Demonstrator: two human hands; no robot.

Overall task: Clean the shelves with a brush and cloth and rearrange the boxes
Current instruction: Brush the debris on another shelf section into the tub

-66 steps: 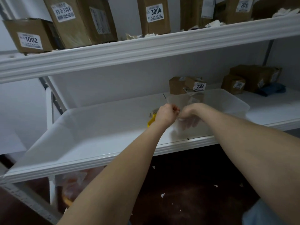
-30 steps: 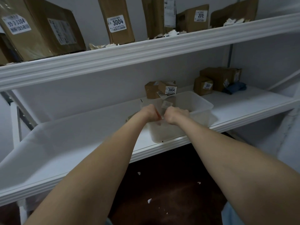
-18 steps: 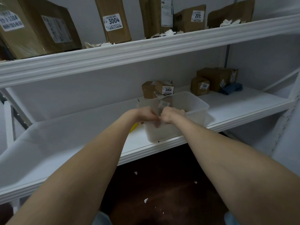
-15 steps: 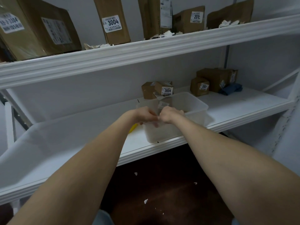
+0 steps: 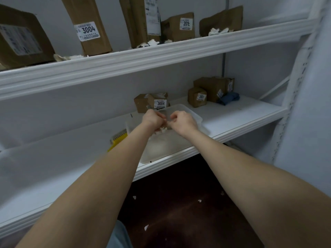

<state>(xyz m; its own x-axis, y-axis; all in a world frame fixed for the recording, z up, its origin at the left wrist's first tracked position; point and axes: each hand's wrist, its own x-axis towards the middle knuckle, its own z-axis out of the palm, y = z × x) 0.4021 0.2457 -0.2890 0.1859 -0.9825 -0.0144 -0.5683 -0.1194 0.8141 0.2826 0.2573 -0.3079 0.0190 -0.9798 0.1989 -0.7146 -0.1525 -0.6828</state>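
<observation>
Our left hand (image 5: 152,119) and right hand (image 5: 182,120) hover together over the clear plastic bin (image 5: 189,113) at the front of the lower shelf (image 5: 241,113), fingers curled in narrow, pinching a small whitish scrap (image 5: 163,130) between them; which hand bears it we cannot tell. Compared with half a second ago, the hands sit slightly apart instead of knuckle to knuckle, and the scrap now shows below them. The yellow brush (image 5: 118,139) lies on the shelf left of the bin, more exposed than before beside our left forearm. The blue cloth (image 5: 230,98) rests at the back right, touching the large brown box (image 5: 213,88). The small 3004 box (image 5: 152,102) stands just behind the bin, unchanged. White paper bits (image 5: 152,42) litter the upper shelf (image 5: 143,58) among upright boxes.
</observation>
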